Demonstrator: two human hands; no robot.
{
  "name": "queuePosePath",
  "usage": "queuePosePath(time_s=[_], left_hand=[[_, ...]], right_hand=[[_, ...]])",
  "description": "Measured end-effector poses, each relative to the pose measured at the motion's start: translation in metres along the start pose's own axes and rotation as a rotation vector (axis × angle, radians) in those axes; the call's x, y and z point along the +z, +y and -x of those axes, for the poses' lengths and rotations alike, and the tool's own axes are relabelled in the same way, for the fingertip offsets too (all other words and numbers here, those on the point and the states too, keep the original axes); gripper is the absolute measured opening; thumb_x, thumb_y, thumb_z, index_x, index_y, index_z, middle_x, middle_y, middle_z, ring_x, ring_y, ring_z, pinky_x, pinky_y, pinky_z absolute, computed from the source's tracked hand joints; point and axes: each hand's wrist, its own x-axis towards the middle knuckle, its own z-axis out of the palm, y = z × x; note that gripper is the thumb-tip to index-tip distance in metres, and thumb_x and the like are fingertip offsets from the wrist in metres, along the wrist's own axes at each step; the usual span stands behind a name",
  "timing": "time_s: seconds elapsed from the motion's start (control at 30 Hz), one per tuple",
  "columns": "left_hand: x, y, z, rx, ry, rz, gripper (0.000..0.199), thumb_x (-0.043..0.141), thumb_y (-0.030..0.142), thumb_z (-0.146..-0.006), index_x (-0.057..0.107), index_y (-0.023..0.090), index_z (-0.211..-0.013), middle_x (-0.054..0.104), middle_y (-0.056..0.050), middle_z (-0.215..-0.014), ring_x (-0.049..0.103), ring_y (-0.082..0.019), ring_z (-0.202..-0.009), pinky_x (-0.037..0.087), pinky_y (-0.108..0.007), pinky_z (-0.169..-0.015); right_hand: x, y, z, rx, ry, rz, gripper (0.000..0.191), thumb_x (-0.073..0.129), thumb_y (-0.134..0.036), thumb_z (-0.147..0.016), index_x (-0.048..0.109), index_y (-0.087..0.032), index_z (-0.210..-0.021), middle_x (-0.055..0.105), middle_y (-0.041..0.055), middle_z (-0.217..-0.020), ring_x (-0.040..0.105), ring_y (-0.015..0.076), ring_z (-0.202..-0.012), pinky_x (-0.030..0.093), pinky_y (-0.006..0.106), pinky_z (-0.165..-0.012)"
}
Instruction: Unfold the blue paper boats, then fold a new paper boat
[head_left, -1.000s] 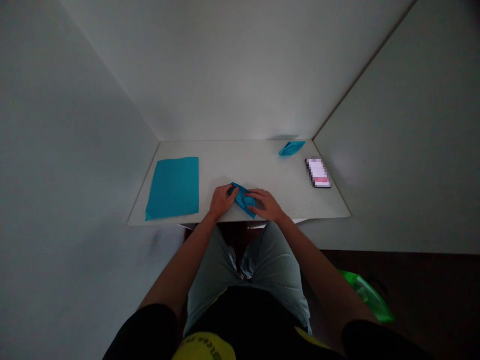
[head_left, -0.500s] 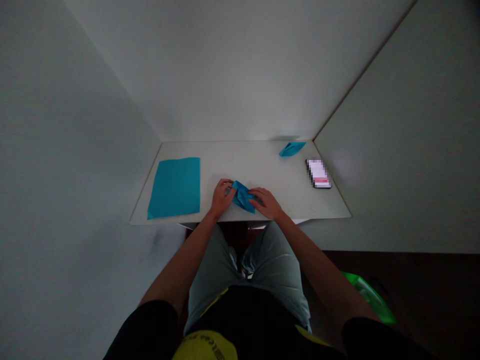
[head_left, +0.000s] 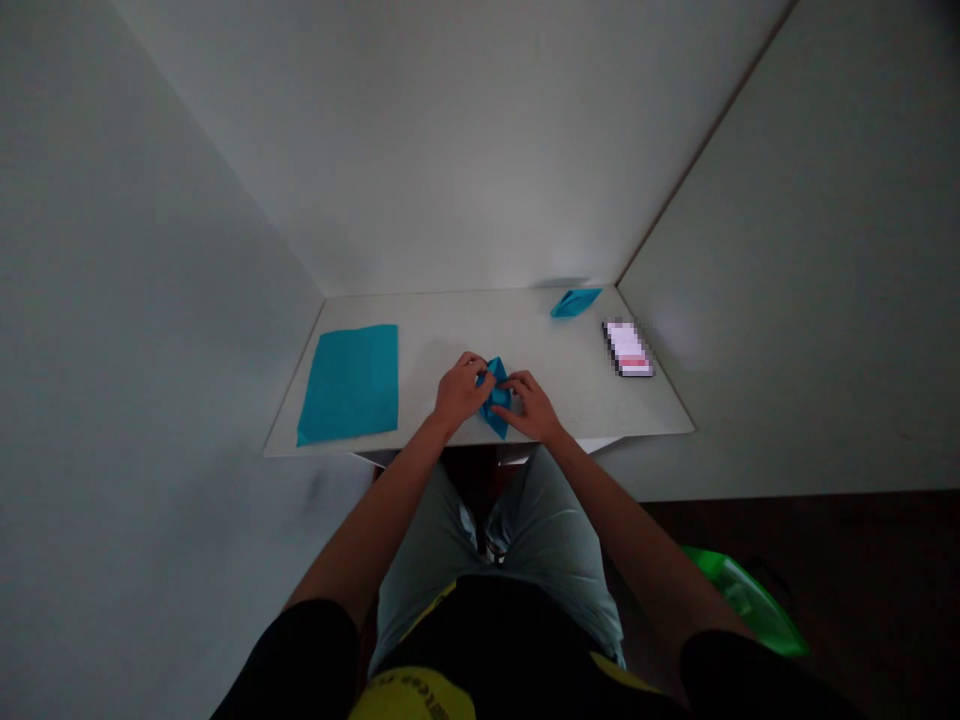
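Between my hands, near the table's front edge, is a piece of folded blue paper (head_left: 496,398), with points at its far and near ends. My left hand (head_left: 463,388) grips its left side, the thumb and fingers closed on it. From the right, my right hand (head_left: 531,408) pinches the other side, fingertips and thumb on the folds. A finished-looking folded paper boat (head_left: 576,302) of the same blue rests at the back right. Flat on the left lies a stack or sheet of blue paper (head_left: 351,385); I cannot tell how many layers.
The white table (head_left: 427,313) is narrow, with walls at the back and both sides. A phone (head_left: 628,348) with a lit, blurred screen lies by the right edge. On the dark floor to the right is a green plastic object (head_left: 746,600).
The folded paper has turned so its points run front to back, and it looks narrower. My left hand has shifted right, closer to my right hand. The view has tilted slightly.
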Motion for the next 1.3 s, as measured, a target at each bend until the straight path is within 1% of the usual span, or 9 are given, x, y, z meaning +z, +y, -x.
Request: queuePosePath(time_s=[0.13,0.3,0.5,0.7,0.87,1.0,1.1,1.2,1.3], left_hand=[[0.006,0.017,0.005,-0.046,-0.067,-0.063,0.013,0.064,0.023,-0.099,0.067,0.023,-0.086,0.072,-0.005,-0.11,0.069,-0.019,-0.093,0.053,-0.031,-0.082],[0.006,0.02,0.003,-0.112,-0.056,-0.061,0.013,0.065,0.024,-0.098,0.069,0.023,-0.086,0.073,-0.007,-0.11,0.07,-0.021,-0.091,0.052,-0.032,-0.082],[-0.005,0.012,-0.004,-0.259,-0.031,0.097,0.016,0.06,0.024,-0.098,0.067,0.022,-0.085,0.075,-0.002,-0.089,0.068,-0.019,-0.077,0.051,-0.031,-0.08],[-0.012,0.002,-0.014,-0.298,-0.004,0.216,0.028,0.049,0.025,-0.103,0.057,0.022,-0.076,0.068,0.002,-0.076,0.065,-0.017,-0.078,0.047,-0.029,-0.075],[-0.009,-0.004,-0.009,-0.354,0.067,0.215,0.022,0.054,0.037,-0.106,0.062,0.022,-0.092,0.077,-0.004,-0.097,0.07,-0.019,-0.089,0.051,-0.031,-0.083],[0.003,-0.009,0.008,-0.364,-0.062,0.368,0.043,0.075,0.047,-0.097,0.063,0.021,-0.129,0.079,-0.012,-0.124,0.077,-0.022,-0.095,0.058,-0.033,-0.085],[0.013,-0.015,0.016,-0.364,-0.14,0.45,0.03,0.064,0.042,-0.104,0.072,0.019,-0.121,0.082,-0.011,-0.119,0.077,-0.023,-0.101,0.061,-0.035,-0.09],[0.02,-0.02,0.017,-0.43,-0.196,0.525,0.039,0.049,0.042,-0.11,0.077,0.015,-0.105,0.084,-0.009,-0.101,0.077,-0.024,-0.091,0.063,-0.036,-0.086],[0.02,-0.017,0.015,-0.4,-0.195,0.571,0.04,0.046,0.038,-0.11,0.078,0.016,-0.121,0.084,-0.009,-0.111,0.079,-0.024,-0.099,0.065,-0.038,-0.091]], right_hand=[[0.0,0.002,-0.002,0.076,0.051,-0.009,0.028,0.079,-0.044,-0.09,0.068,-0.024,-0.106,0.063,0.0102,-0.113,0.065,0.0291,-0.108,0.058,0.047,-0.097],[-0.001,0.002,-0.002,0.171,0.041,-0.072,0.016,0.065,-0.029,-0.089,0.064,-0.025,-0.104,0.067,0.007,-0.104,0.064,0.0246,-0.092,0.056,0.04,-0.084],[0.001,0.003,-0.003,0.313,0.032,-0.251,0.036,0.067,-0.035,-0.084,0.055,-0.024,-0.117,0.069,0.0027,-0.098,0.063,0.0191,-0.074,0.051,0.034,-0.069],[-0.002,0.002,-0.004,0.32,-0.062,-0.379,0.055,0.072,-0.037,-0.083,0.051,-0.026,-0.133,0.062,-0.0052,-0.084,0.057,0.015,-0.065,0.046,0.028,-0.061],[-0.003,0.001,-0.004,0.312,0.013,-0.36,0.048,0.066,-0.036,-0.088,0.054,-0.026,-0.133,0.057,-0.0067,-0.077,0.055,0.0155,-0.064,0.044,0.029,-0.061],[-0.002,0.004,-0.004,0.304,0.061,-0.34,0.044,0.063,-0.036,-0.092,0.052,-0.027,-0.134,0.056,-0.0065,-0.078,0.056,0.016,-0.064,0.045,0.029,-0.061],[-0.001,0.007,-0.003,0.281,0.09,-0.313,0.036,0.062,-0.036,-0.094,0.053,-0.027,-0.127,0.059,-0.0028,-0.088,0.055,0.016,-0.066,0.048,0.03,-0.062],[0.0,0.008,-0.003,0.218,0.126,-0.206,0.022,0.062,-0.033,-0.095,0.06,-0.026,-0.115,0.058,0.0055,-0.107,0.058,0.0192,-0.079,0.055,0.035,-0.069],[0.0,0.006,-0.002,0.175,0.177,-0.063,0.018,0.067,-0.034,-0.095,0.066,-0.025,-0.11,0.053,0.0097,-0.116,0.061,0.0264,-0.101,0.059,0.045,-0.089]])
